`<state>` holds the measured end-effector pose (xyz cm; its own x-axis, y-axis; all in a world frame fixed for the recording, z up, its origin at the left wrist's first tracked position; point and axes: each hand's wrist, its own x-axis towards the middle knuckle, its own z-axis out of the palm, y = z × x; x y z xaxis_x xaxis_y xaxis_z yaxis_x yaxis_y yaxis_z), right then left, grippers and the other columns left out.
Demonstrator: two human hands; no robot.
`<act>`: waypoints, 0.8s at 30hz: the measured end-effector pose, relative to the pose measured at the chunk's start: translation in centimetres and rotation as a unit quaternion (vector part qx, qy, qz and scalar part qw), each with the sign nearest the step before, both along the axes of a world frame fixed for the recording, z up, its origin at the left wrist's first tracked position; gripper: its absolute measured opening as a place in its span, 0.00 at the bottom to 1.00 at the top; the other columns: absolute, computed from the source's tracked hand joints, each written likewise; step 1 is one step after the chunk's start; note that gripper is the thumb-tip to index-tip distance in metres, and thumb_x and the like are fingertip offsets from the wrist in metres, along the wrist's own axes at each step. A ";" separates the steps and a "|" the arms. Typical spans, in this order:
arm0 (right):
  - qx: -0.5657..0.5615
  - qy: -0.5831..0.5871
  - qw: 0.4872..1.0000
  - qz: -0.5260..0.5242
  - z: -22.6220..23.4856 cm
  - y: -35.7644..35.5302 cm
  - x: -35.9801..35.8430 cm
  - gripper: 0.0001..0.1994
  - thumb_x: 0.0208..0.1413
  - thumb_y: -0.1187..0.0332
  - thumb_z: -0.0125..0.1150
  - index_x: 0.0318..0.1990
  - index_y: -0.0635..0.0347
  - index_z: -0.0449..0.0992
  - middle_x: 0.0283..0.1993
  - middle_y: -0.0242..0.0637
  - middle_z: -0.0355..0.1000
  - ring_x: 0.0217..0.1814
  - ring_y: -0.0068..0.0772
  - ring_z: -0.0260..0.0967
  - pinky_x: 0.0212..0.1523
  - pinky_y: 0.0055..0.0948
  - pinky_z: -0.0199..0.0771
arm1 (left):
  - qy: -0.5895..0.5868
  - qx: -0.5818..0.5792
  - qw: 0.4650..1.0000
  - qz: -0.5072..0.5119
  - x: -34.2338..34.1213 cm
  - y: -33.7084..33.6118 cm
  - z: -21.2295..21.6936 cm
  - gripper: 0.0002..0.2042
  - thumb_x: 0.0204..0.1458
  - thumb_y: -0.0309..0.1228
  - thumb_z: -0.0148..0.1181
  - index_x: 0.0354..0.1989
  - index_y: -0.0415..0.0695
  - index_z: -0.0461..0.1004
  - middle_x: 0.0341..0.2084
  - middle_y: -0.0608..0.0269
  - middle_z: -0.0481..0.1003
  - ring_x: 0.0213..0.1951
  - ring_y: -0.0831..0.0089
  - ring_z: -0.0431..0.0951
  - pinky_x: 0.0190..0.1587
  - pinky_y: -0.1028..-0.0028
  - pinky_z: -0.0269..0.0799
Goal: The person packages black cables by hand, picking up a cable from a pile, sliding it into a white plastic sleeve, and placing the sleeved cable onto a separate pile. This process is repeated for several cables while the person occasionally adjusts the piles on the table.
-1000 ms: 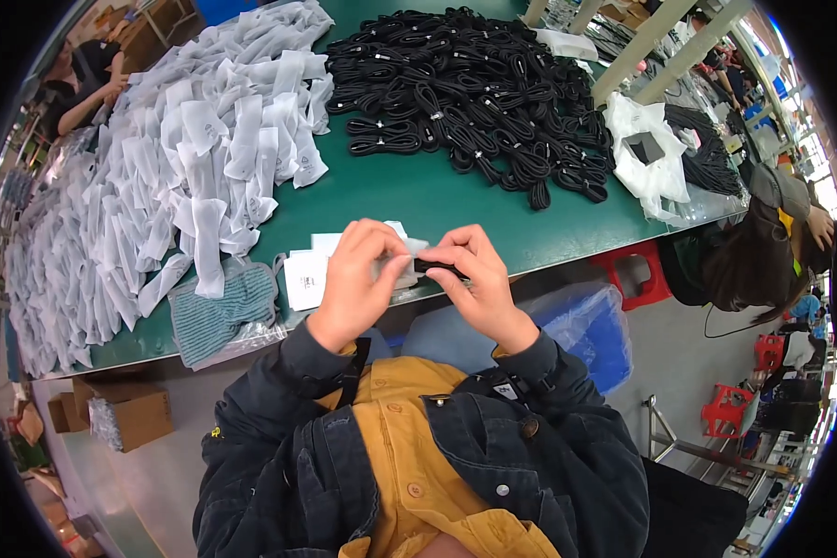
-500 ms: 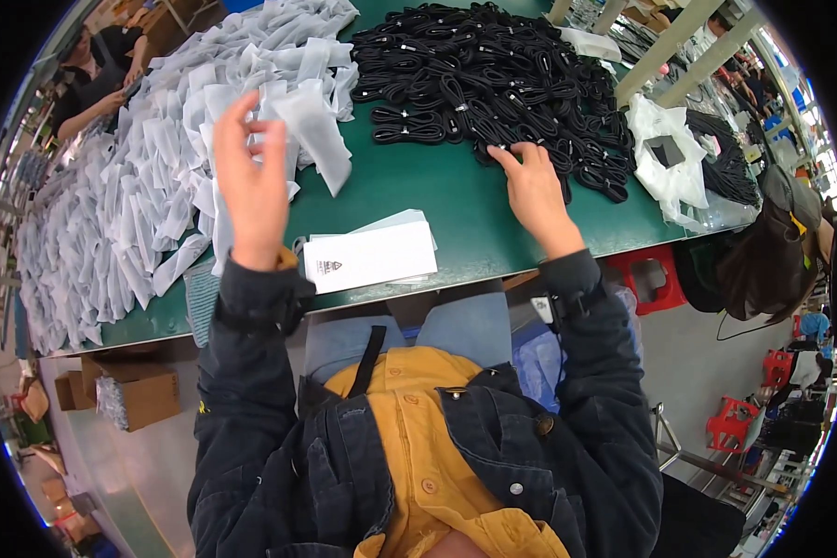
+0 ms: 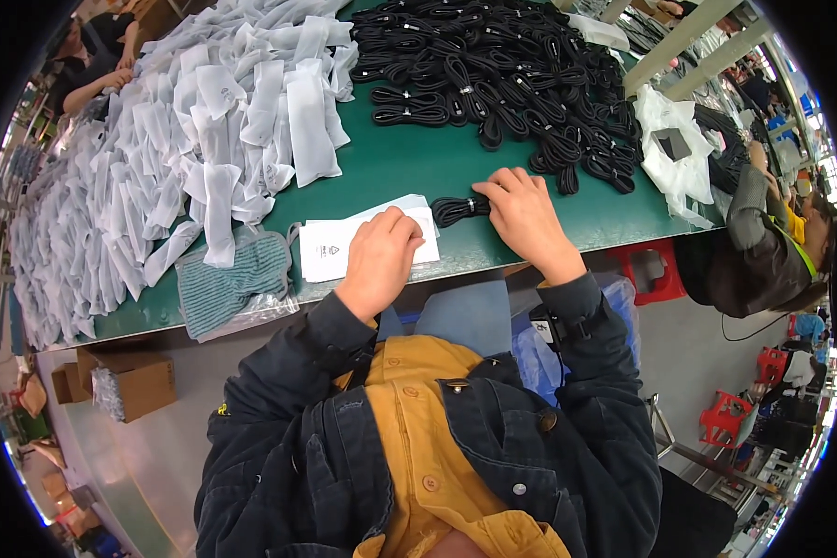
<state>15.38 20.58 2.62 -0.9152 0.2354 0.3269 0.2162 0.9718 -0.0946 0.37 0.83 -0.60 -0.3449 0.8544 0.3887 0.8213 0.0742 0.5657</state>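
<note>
My right hand (image 3: 527, 221) pinches one end of a coiled black cable (image 3: 458, 210) tied at its middle, low over the green table. The coil's free end points left, close to the right edge of a small stack of flat white bags (image 3: 321, 253). Over that stack lies my left hand (image 3: 381, 260), its fingers bent together at the top bag's right end. Beyond my right hand spreads a heap of black coiled cables (image 3: 493, 70). On the left is a large pile of filled, frosted white bags (image 3: 139, 177).
A teal ribbed cloth item (image 3: 232, 279) lies at the table's front edge, left of the stack. A crumpled white plastic bag (image 3: 670, 149) sits at the right. Red stools (image 3: 656, 270) and an open cardboard box (image 3: 144, 381) stand below. Other people work at both sides.
My left hand has come down from the pile of filled bags to the flat stack. My right hand has drawn a cable coil from the heap toward the stack.
</note>
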 end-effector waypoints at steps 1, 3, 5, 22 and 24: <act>-0.022 -0.032 0.999 0.004 0.0 0.0 0.1 0.15 0.53 0.75 0.62 0.50 0.60 0.77 0.44 0.38 0.69 0.51 0.42 0.66 0.48 0.38 0.68 | -0.018 0.001 1.000 0.010 0.0 0.0 -0.1 0.07 0.47 0.24 0.66 0.32 0.42 0.74 0.32 0.59 0.72 0.36 0.56 0.75 0.38 0.61 0.70; -0.046 -0.016 0.999 0.014 -0.2 -0.6 0.8 0.15 0.53 0.74 0.62 0.50 0.60 0.76 0.44 0.39 0.69 0.50 0.42 0.66 0.48 0.39 0.68 | -0.053 0.003 0.998 0.031 0.0 0.0 -0.4 0.07 0.47 0.24 0.66 0.31 0.42 0.73 0.31 0.60 0.73 0.34 0.56 0.75 0.36 0.61 0.69; -0.095 0.016 0.995 0.031 -0.2 -1.6 1.4 0.15 0.52 0.74 0.63 0.48 0.61 0.75 0.44 0.40 0.69 0.48 0.43 0.66 0.47 0.39 0.68 | -0.081 0.003 0.996 0.033 0.0 0.1 -0.3 0.06 0.47 0.24 0.66 0.31 0.42 0.74 0.30 0.59 0.73 0.33 0.57 0.75 0.36 0.62 0.69; -0.197 0.052 0.978 0.041 1.1 -5.6 3.5 0.11 0.56 0.72 0.65 0.44 0.64 0.73 0.37 0.42 0.72 0.34 0.45 0.73 0.34 0.31 0.72 | -0.207 0.088 0.974 -0.029 0.0 -0.6 1.6 0.06 0.49 0.18 0.62 0.34 0.38 0.72 0.32 0.57 0.71 0.33 0.59 0.72 0.37 0.67 0.70; -0.399 0.044 0.915 0.034 0.0 -5.5 3.4 0.10 0.56 0.72 0.65 0.44 0.63 0.74 0.35 0.38 0.72 0.33 0.39 0.72 0.34 0.30 0.71 | -0.176 0.106 0.977 -0.056 0.3 -0.8 1.9 0.06 0.48 0.17 0.61 0.33 0.38 0.72 0.33 0.57 0.72 0.35 0.58 0.72 0.38 0.67 0.70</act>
